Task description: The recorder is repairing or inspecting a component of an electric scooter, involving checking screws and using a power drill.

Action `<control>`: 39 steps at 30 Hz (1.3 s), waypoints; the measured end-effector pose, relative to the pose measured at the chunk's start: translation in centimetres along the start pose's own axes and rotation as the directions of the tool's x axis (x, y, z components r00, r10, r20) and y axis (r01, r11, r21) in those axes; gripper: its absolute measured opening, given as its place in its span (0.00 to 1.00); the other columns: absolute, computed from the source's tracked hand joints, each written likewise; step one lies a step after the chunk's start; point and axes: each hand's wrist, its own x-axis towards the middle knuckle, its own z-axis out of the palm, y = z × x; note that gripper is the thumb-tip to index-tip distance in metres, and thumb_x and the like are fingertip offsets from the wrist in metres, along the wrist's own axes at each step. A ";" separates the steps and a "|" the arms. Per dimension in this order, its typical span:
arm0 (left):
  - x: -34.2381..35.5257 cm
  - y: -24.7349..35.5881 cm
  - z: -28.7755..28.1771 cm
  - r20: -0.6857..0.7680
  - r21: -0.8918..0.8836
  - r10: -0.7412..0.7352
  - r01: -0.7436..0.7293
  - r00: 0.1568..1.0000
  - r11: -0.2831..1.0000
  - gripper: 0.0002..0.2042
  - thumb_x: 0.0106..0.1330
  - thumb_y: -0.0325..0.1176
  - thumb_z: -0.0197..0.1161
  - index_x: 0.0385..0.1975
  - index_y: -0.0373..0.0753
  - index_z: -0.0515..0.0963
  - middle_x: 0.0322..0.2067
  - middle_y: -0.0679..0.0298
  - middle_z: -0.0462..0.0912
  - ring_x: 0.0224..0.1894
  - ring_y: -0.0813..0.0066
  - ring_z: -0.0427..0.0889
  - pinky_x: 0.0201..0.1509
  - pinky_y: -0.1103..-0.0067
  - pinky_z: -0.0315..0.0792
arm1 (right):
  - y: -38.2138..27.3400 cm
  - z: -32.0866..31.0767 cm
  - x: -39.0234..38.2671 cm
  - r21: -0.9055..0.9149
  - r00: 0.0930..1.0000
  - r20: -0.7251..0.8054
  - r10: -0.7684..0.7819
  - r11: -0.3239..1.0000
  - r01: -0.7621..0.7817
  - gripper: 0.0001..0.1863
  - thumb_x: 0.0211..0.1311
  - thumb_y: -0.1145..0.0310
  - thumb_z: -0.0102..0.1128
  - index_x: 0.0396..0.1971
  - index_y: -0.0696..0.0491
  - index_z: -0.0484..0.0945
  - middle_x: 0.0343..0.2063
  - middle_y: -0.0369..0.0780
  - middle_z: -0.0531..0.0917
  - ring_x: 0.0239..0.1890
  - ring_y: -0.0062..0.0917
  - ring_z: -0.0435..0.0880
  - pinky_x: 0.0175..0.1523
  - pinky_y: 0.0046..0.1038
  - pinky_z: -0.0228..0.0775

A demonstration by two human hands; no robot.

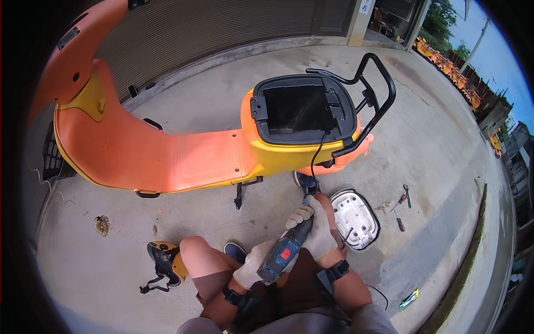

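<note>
White work gloves cover both of my hands. My left hand [254,264] is closed around the rear of a blue-and-black handheld power tool [283,255] with a red switch. My right hand [321,236] is closed about its front end, fingers wrapped over it. The tool's tip is partly hidden by the glove. A black cable [316,153] runs down from the scooter's rear opening to my right hand. Just beyond my hands stands an orange-and-yellow scooter [267,156], its seat off and a dark compartment [297,107] exposed.
Beside my right knee, the scooter seat [354,218] lies with its white underside up. Farther right are a screwdriver [400,224] and another hand tool [408,196]. A yellow-and-black helmet [167,263] lies left of my knee. A green packet [409,299] is at lower right.
</note>
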 end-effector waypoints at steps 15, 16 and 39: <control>0.8 -2.6 1.3 0.087 0.639 0.105 -0.137 0.991 0.757 0.12 0.58 0.39 0.66 0.36 0.39 0.79 0.29 0.56 0.83 0.34 0.56 0.84 0.38 0.67 0.77 | -1.9 -4.7 1.8 -0.002 0.990 -0.087 0.113 0.993 -0.114 0.25 0.70 0.59 0.53 0.10 0.42 0.61 0.08 0.28 0.60 0.13 0.23 0.61 0.27 0.30 0.63; 0.5 -1.9 1.3 0.102 0.657 0.086 -0.132 0.991 0.742 0.09 0.63 0.35 0.60 0.37 0.37 0.77 0.31 0.55 0.82 0.36 0.58 0.84 0.40 0.68 0.77 | -1.9 -4.8 1.7 -0.002 0.994 -0.060 0.096 0.995 -0.096 0.25 0.70 0.59 0.53 0.10 0.42 0.61 0.08 0.28 0.60 0.13 0.23 0.61 0.27 0.30 0.63; 0.3 0.2 1.7 0.136 0.538 -0.249 0.139 0.959 0.831 0.39 0.54 0.61 0.70 0.62 0.46 0.69 0.40 0.54 0.86 0.44 0.54 0.86 0.46 0.68 0.79 | -2.2 -5.3 1.4 0.140 0.973 0.212 0.091 0.983 -0.122 0.25 0.70 0.57 0.51 0.10 0.39 0.58 0.09 0.24 0.56 0.15 0.17 0.59 0.29 0.25 0.58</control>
